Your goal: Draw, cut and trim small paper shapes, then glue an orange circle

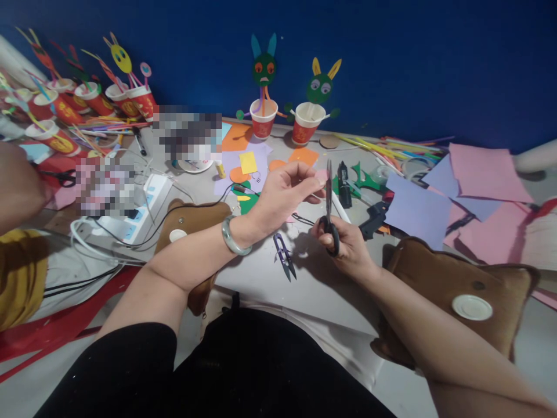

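My right hand (pixel 343 247) grips a pair of black-handled scissors (pixel 329 209), blades pointing up and closed against a small pink paper piece (pixel 321 176). My left hand (pixel 285 194), with a pale green bangle on the wrist, pinches that pink piece between thumb and fingers just left of the blades. Small purple thread snips (pixel 284 254) lie on the grey table below my left wrist.
Two red paper cups with green rabbit-eared faces (pixel 263 116) (pixel 308 119) stand at the back; more decorated cups (pixel 100 98) at back left. Pink and lilac paper sheets (pixel 470 191) lie right, a black glue gun (pixel 374 217), a white power strip (pixel 143 209), brown pouches (pixel 456 296). Another person's arm (pixel 17 191) at left.
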Motion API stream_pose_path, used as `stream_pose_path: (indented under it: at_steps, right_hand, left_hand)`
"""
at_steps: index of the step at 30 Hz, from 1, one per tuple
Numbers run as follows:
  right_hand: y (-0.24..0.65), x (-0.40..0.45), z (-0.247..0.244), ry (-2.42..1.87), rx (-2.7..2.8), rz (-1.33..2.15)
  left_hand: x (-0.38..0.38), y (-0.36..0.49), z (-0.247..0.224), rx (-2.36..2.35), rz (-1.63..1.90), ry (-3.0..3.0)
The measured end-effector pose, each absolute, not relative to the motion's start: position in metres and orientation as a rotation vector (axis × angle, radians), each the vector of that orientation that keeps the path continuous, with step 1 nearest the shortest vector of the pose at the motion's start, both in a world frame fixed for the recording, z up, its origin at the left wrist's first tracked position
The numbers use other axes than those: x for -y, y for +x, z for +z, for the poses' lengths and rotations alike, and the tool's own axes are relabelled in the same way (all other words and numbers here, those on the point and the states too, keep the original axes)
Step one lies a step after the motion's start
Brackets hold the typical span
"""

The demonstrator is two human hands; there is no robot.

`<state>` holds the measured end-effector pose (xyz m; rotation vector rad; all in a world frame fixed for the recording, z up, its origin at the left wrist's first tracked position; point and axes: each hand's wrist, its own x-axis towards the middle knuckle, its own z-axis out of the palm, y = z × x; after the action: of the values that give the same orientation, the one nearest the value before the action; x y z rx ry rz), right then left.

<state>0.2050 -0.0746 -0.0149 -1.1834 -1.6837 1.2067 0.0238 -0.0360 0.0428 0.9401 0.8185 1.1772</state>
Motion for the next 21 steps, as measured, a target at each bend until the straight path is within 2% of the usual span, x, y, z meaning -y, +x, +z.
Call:
stream_pose_path:
  at_steps: [21]
  right_hand:
    - [0.2060, 0.0744, -0.0165, -1.185, 1.685, 1.216]
  left_hand:
    - [0.0334, 0.0204, 0.0394, -0.799, 1.199, 1.002]
